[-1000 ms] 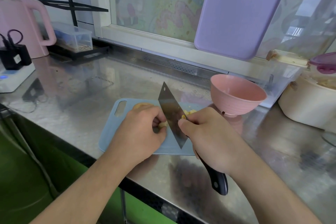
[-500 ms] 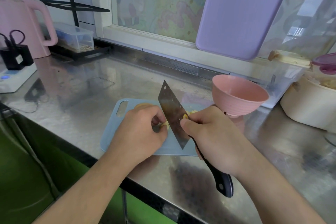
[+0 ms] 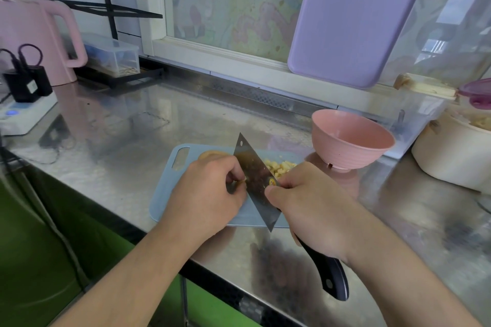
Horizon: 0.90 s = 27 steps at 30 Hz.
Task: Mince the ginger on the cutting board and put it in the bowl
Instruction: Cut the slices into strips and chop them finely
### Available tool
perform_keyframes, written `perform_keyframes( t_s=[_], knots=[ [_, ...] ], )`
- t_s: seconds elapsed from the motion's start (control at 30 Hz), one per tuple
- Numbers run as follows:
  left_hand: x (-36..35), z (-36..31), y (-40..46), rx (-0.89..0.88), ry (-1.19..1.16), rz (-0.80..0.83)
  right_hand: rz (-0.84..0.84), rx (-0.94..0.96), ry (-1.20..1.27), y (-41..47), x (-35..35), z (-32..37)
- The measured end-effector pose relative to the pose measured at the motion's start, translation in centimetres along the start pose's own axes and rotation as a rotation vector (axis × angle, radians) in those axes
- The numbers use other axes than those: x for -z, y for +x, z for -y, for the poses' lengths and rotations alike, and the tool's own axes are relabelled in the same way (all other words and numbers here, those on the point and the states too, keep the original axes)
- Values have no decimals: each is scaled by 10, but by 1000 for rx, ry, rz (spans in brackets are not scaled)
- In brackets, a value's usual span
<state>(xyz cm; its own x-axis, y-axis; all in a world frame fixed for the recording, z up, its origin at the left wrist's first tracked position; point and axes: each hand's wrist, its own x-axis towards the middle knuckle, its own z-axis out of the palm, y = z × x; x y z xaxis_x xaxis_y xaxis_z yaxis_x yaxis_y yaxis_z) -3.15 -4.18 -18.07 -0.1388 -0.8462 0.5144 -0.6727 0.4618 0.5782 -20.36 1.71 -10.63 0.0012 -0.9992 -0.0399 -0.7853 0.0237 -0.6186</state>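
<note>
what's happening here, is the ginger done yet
Not yet. A person is chopping ginger on the blue cutting board. The right hand grips the cleaver, and the left hand pinches a small ginger piece against the blade. A pile of cut ginger bits lies on the board beyond the blade. The pink bowl, standing on the counter just right of the board, looks empty.

Both hands (image 3: 207,194) work cleaver (image 3: 252,175) through ginger (image 3: 279,167) on board (image 3: 164,194).
</note>
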Motion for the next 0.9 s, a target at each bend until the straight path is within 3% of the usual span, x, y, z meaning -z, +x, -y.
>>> perform_keyframes(
  t_s=[0.9],
  knots=[
    [1, -1, 1, 112, -8, 12, -41, 95, 149, -2, 5, -1]
  ],
)
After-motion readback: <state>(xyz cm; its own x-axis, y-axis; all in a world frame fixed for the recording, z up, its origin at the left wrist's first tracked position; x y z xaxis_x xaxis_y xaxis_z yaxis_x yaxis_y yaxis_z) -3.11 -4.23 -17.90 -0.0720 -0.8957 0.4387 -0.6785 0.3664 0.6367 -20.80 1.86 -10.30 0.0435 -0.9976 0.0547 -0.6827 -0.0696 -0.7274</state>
